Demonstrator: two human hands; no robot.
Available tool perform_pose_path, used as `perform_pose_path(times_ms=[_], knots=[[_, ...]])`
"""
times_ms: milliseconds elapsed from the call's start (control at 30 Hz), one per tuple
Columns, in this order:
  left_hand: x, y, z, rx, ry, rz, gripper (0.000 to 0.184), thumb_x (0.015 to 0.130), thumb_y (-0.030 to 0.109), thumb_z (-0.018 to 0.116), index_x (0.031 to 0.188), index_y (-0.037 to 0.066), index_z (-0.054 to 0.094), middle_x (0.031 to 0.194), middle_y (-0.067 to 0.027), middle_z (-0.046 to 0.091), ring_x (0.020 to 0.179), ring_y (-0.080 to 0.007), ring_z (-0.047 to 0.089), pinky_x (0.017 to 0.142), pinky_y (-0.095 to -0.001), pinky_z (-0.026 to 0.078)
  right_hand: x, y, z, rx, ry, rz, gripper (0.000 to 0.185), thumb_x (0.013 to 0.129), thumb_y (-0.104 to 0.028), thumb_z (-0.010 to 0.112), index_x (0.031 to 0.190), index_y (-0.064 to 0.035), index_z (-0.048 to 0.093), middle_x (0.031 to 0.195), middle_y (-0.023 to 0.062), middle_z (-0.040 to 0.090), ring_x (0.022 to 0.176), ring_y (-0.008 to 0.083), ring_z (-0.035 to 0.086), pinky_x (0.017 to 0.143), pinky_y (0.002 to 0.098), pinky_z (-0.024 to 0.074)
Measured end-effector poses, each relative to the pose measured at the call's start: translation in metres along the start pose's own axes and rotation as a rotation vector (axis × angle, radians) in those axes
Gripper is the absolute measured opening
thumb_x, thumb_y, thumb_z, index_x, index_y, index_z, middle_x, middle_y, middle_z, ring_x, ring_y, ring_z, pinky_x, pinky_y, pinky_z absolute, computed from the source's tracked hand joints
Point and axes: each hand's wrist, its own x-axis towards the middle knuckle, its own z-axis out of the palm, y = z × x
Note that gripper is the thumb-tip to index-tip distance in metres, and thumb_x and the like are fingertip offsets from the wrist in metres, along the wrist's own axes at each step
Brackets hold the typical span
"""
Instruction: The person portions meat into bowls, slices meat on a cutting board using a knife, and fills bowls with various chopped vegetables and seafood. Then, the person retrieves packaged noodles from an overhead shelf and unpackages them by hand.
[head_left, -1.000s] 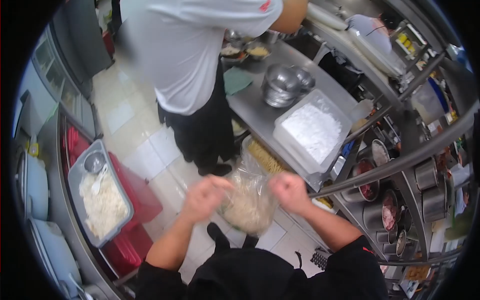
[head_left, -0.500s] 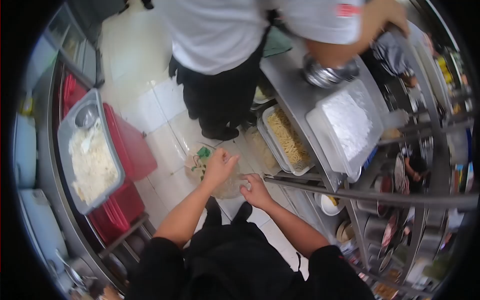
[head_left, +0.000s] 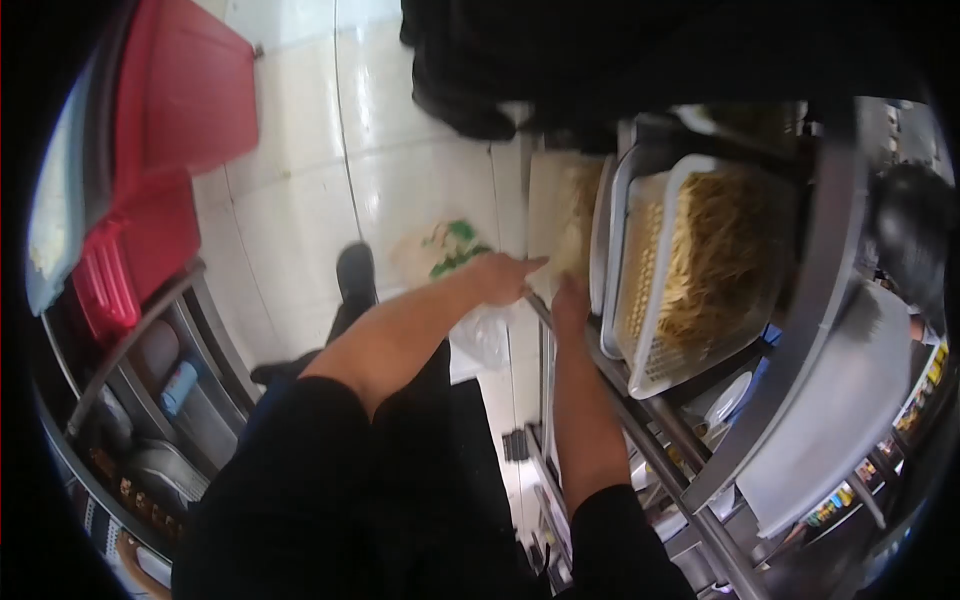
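Observation:
A thin, see-through plastic bag (head_left: pixel 483 338) with green print hangs over the floor tiles. My left hand (head_left: pixel 503 280) is closed at its top, with one finger pointing out to the right. Close beside it, my right hand (head_left: pixel 570 302) reaches up to the rack's lower shelf, near a pale translucent container (head_left: pixel 556 215). Its fingers are partly hidden, so I cannot tell what they touch. Just right of that hand stands a white perforated basket (head_left: pixel 652 345) filled with yellow strips like noodles or cut fries (head_left: pixel 725 250).
A metal rack (head_left: pixel 800 330) with thick rails runs along my right. Red plastic bins (head_left: pixel 190 90) stand on the left above a metal shelf (head_left: pixel 215 380). A co-worker's dark clothing (head_left: pixel 640 50) fills the top of the view, close in front of me.
My view has dropped and turned toward the lower shelf, and I am closer to the basket. My hands and the bag have moved right, toward the rack.

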Motion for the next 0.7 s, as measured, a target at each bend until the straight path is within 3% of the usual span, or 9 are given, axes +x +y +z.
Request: perform_pose_path(times_ms=[33, 133, 233, 333, 367, 467, 567, 633, 700], knots=[[0.014, 0.001, 0.007, -0.014, -0.004, 0.007, 0.061, 0.094, 0.034, 0.05, 0.15, 0.023, 0.029, 0.097, -0.0211, 0.068, 0.092, -0.039, 0.066, 0.083, -0.0467, 0.05, 0.006, 0.001, -0.001, 0.353, -0.014, 0.13, 0.032, 0.096, -0.027, 0.055, 0.115, -0.0024, 0.062, 0.107, 0.0114, 0.065, 0.089, 0.0246, 0.062, 0.082, 0.0365, 0.0484], [0.052, -0.005, 0.024, -0.002, -0.03, -0.031, 0.056, 0.093, 0.027, 0.05, 0.146, 0.023, 0.037, 0.098, -0.0196, 0.068, 0.092, -0.0365, 0.067, 0.081, -0.0461, 0.051, 0.026, -0.007, -0.007, 0.586, -0.014, 0.405, 0.035, 0.096, -0.029, 0.056, 0.117, -0.0011, 0.062, 0.111, 0.0093, 0.063, 0.092, 0.0218, 0.06, 0.082, 0.0353, 0.0477], [0.06, -0.004, 0.027, 0.022, -0.016, -0.07, 0.051, 0.091, 0.02, 0.05, 0.141, 0.022, 0.044, 0.098, -0.0181, 0.068, 0.092, -0.0343, 0.067, 0.079, -0.0452, 0.052, 0.031, -0.014, -0.006, 0.489, 0.104, 0.421, 0.041, 0.095, -0.03, 0.059, 0.12, 0.0021, 0.06, 0.114, 0.009, 0.063, 0.096, 0.0191, 0.057, 0.083, 0.0335, 0.047], [0.047, -0.018, 0.024, 0.021, 0.012, -0.164, 0.047, 0.091, 0.016, 0.048, 0.137, 0.021, 0.048, 0.096, -0.0179, 0.068, 0.092, -0.0339, 0.067, 0.077, -0.0448, 0.053, 0.023, -0.034, -0.013, 0.641, 0.063, 0.5, 0.046, 0.094, -0.032, 0.06, 0.121, 0.0048, 0.059, 0.118, 0.0102, 0.062, 0.102, 0.0179, 0.056, 0.085, 0.0329, 0.0464], [0.033, -0.023, 0.016, 0.063, -0.008, -0.152, 0.052, 0.089, 0.013, 0.048, 0.139, 0.022, 0.046, 0.094, -0.019, 0.067, 0.091, -0.035, 0.067, 0.077, -0.0444, 0.053, 0.025, -0.029, -0.01, 0.646, 0.059, 0.385, 0.048, 0.093, -0.034, 0.062, 0.121, 0.0046, 0.059, 0.117, 0.0106, 0.062, 0.099, 0.0202, 0.058, 0.085, 0.0332, 0.047], [-0.007, -0.03, -0.004, 0.032, -0.01, -0.168, 0.056, 0.086, 0.012, 0.049, 0.141, 0.021, 0.044, 0.094, -0.02, 0.068, 0.088, -0.0357, 0.067, 0.077, -0.0441, 0.053, 0.03, -0.027, -0.005, 0.499, 0.085, 0.395, 0.039, 0.095, -0.031, 0.06, 0.115, 0.0026, 0.061, 0.109, 0.0089, 0.064, 0.091, 0.019, 0.06, 0.08, 0.0332, 0.0483], [-0.045, -0.023, -0.041, -0.209, 0.188, -0.29, 0.051, 0.087, 0.011, 0.046, 0.137, 0.018, 0.05, 0.093, -0.0226, 0.067, 0.085, -0.0333, 0.067, 0.077, -0.0431, 0.052, 0.0, -0.006, -0.009, 0.55, -0.112, 0.295, 0.025, 0.097, -0.022, 0.056, 0.108, -0.0001, 0.061, 0.101, 0.0059, 0.065, 0.083, 0.0154, 0.061, 0.073, 0.0306, 0.0498], [-0.074, -0.02, -0.069, -0.415, 0.344, -0.374, 0.044, 0.088, 0.011, 0.045, 0.132, 0.014, 0.054, 0.087, -0.0202, 0.067, 0.079, -0.0271, 0.066, 0.075, -0.0391, 0.052, -0.052, -0.003, -0.013, 0.366, -0.443, 0.082, 0.016, 0.096, -0.012, 0.055, 0.107, -0.0023, 0.059, 0.097, 0.0042, 0.064, 0.082, 0.0123, 0.061, 0.068, 0.0274, 0.0499], [-0.111, -0.02, -0.089, -0.644, 0.509, -0.463, 0.037, 0.09, 0.013, 0.045, 0.125, 0.009, 0.058, 0.083, -0.0131, 0.065, 0.073, -0.0187, 0.061, 0.071, -0.0333, 0.05, -0.114, 0.025, 0.011, 0.342, -0.751, -0.191, 0.032, 0.083, -0.002, 0.065, 0.114, -0.0047, 0.058, 0.098, 0.0066, 0.064, 0.083, 0.0142, 0.061, 0.073, 0.0279, 0.0524]])
